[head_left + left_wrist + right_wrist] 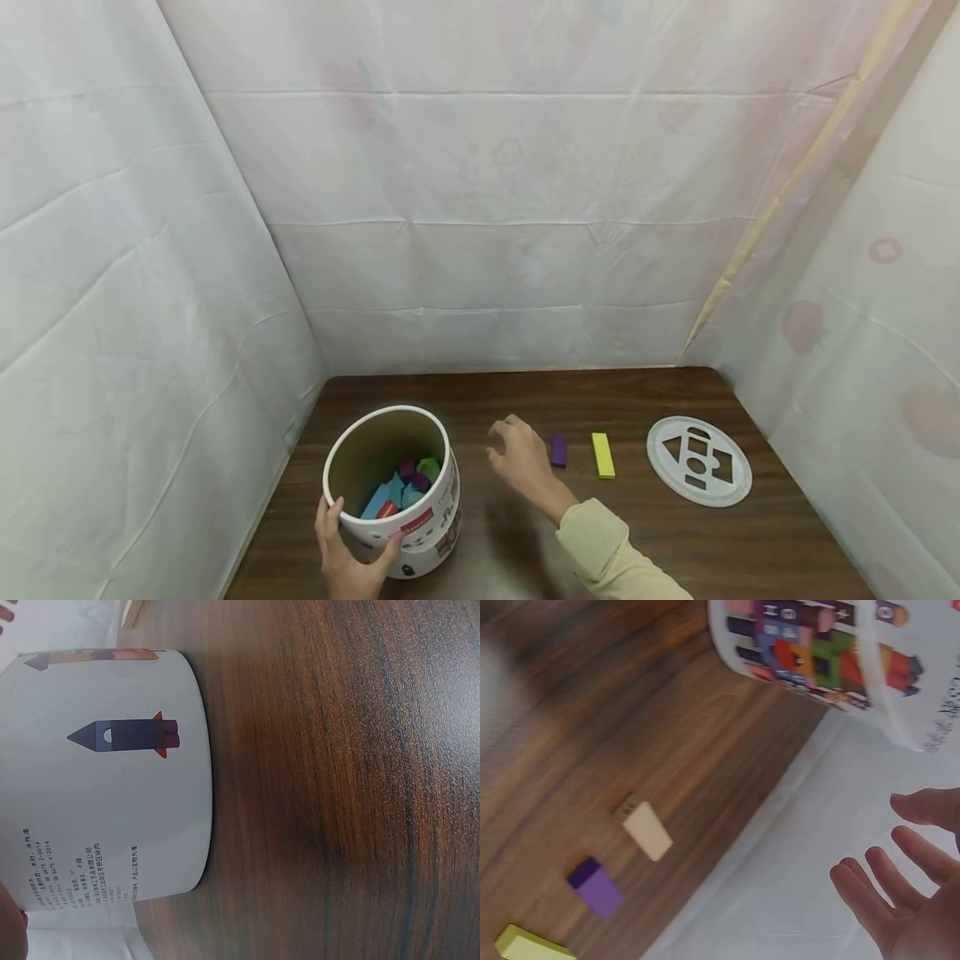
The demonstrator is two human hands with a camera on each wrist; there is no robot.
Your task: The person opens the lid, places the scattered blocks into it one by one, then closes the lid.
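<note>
A round white bucket (pixel 446 483) with printed pictures stands at the left of the table, holding several coloured blocks (pixel 397 492). My left hand (pixel 352 554) grips its near side, fingers at the rim and thumb spread across the printed wall. To the right of the bucket, my right hand (pixel 521 458) hovers over the table with loosely bent fingers and nothing in them. Beyond it lie a purple block (pixel 558 451) and a yellow block (pixel 603 455). A plain wooden block (pixel 649 831) beside the purple one shows in the right wrist view; my right hand hides it from the head view.
A white round lid (pixel 672 479) with shaped cut-outs lies at the right side of the dark wooden table (pixel 480 387). Pale hanging sheets (pixel 465 267) enclose the table at the back, left and right.
</note>
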